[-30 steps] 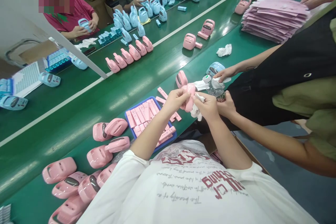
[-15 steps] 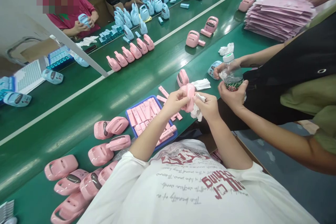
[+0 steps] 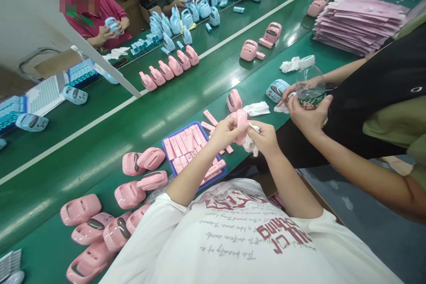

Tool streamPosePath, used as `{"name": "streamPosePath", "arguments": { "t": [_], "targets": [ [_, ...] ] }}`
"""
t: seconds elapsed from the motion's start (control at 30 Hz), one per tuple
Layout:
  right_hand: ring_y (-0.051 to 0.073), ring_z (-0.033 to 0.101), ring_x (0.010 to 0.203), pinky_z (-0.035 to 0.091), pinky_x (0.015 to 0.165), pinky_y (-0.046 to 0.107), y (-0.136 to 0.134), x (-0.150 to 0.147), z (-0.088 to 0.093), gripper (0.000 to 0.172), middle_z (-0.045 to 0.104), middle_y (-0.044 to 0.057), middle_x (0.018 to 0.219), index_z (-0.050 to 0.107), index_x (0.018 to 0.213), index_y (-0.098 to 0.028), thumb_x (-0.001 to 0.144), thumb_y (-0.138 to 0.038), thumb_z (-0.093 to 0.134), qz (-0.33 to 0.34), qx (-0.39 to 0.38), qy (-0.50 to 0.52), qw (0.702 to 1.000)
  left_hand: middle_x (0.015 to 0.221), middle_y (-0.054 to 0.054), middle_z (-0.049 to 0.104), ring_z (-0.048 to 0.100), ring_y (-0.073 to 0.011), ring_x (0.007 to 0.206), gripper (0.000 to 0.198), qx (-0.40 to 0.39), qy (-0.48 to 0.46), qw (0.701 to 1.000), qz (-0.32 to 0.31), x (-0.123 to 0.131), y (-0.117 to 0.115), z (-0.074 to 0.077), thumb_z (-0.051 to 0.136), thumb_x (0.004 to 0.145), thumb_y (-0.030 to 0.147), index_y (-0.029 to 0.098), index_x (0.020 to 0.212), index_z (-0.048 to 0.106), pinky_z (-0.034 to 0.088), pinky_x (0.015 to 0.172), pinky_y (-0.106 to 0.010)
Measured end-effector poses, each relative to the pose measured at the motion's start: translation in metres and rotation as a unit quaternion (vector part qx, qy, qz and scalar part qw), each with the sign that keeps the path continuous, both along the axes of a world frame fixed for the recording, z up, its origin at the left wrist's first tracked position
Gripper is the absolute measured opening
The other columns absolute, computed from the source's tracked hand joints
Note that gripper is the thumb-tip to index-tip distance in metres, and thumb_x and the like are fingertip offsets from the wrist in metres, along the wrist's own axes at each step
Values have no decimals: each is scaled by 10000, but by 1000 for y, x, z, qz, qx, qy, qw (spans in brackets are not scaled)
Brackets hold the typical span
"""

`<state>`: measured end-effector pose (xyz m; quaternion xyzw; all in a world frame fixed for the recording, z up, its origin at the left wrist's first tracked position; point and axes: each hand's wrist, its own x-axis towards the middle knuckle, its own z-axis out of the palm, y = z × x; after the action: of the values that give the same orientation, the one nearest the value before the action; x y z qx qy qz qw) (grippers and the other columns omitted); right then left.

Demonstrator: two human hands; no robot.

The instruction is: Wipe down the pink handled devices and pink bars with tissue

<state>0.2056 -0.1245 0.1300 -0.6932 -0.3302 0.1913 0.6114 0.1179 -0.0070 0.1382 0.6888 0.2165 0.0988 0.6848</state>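
Observation:
My left hand (image 3: 225, 135) is closed around a pink plastic case with a handle (image 3: 242, 129), held up over the near edge of the bench. Pinched in my right hand (image 3: 265, 138) is a crumpled white tissue (image 3: 250, 144), close against the right side of that case. Another pink case (image 3: 234, 100) stands just beyond, beside a flat white tissue (image 3: 257, 109). To the left, a blue tray (image 3: 164, 141) holds many small pink bars (image 3: 179, 142), partly covered by my left forearm. More pink bars lie loose by the tray.
Pink cases (image 3: 80, 209) crowd the bench at lower left. A row of pink cases (image 3: 165, 70) stands on the green conveyor belt (image 3: 133, 117). At right, a co-worker's hand (image 3: 311, 117) grips a plastic bottle (image 3: 310, 84) near a blue case (image 3: 277, 90). Pink sheets (image 3: 357, 24) are stacked behind.
The tissue in my right hand has shifted slightly against the pink case. The co-worker's bottle has moved up and right, away from my hands. The whole view has slid a little.

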Motion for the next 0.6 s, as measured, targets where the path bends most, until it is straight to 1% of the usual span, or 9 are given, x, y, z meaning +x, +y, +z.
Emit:
{"name": "streamPosePath", "arguments": {
  "t": [0.07,0.17,0.3,0.4,0.47,0.53,0.6],
  "targets": [
    [104,419,530,367,505,233,0,1,-2,286,489,-24,551,606,632,-165,776,-409,572,17,-2,-6,1000,591,27,526,529,-90,529,346,13,-2,1000,-9,-2,1,-4,630,784,468,168,693,484,416,489,-196],
    [132,499,577,427,555,259,1,1,-5,307,580,-5,625,676,747,-167,790,-453,574,26,7,-4,1000,599,21,522,523,-96,541,314,24,-2,1000,1,-4,3,-8,561,833,427,166,675,488,418,490,-203],
    [170,566,648,480,636,305,6,3,-9,307,644,15,696,712,801,-185,797,-462,578,48,16,-26,998,602,13,540,535,-109,529,270,-39,10,999,31,-9,5,-6,470,881,360,165,703,526,439,509,-226],
    [206,615,764,501,730,343,15,1,-8,286,690,39,820,725,883,-203,808,-438,579,92,2,-73,993,616,13,537,518,-98,564,274,-53,-14,996,65,-17,8,-7,522,865,380,157,705,529,417,539,-214],
    [222,628,846,502,789,359,23,-4,-8,300,696,55,908,716,963,-210,828,-429,562,124,-9,-107,987,663,9,559,516,-90,603,226,-62,-34,993,91,-25,11,-9,589,828,354,147,744,553,411,573,-206],
    [231,624,893,497,826,375,32,-14,-10,343,684,68,954,688,1049,-212,833,-447,562,126,-16,-148,981,674,14,560,504,-82,596,161,-93,-39,987,128,-33,16,-10,597,815,294,145,766,563,403,574,-202],
    [241,611,916,496,834,388,39,-29,-15,413,663,83,971,655,1101,-205,802,-486,605,99,-23,-202,974,625,30,526,477,-73,551,122,-129,-34,974,185,-43,21,-10,544,824,236,151,737,541,387,548,-198]
  ]
}}
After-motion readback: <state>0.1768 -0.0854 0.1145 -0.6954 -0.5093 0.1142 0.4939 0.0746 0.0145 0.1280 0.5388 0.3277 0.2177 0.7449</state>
